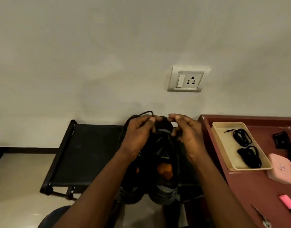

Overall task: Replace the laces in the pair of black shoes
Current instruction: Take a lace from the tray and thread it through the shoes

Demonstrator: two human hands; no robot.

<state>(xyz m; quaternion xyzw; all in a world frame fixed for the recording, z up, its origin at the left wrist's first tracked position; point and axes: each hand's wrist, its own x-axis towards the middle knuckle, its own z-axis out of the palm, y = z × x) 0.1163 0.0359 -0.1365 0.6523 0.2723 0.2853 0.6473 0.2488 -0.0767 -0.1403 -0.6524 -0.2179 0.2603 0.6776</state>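
Observation:
Two black shoes point(162, 163) with orange insoles stand side by side on a low black stand point(85, 153), toes toward the wall. My left hand point(138, 135) pinches a black lace point(141, 114) that loops up above the toe of the shoes. My right hand point(187, 137) is over the right shoe's upper eyelets with its fingers curled, pinching at the lace there. Two bundles of black laces point(245, 145) lie in a cream tray point(223, 145) on the right.
The tray sits on a maroon table point(240, 195) along with a pink box point(281, 168), a pink marker point(287, 203), a metal tool point(263, 218) and a black object point(281, 139). A wall socket point(187, 79) is above the shoes. Pale floor lies to the left.

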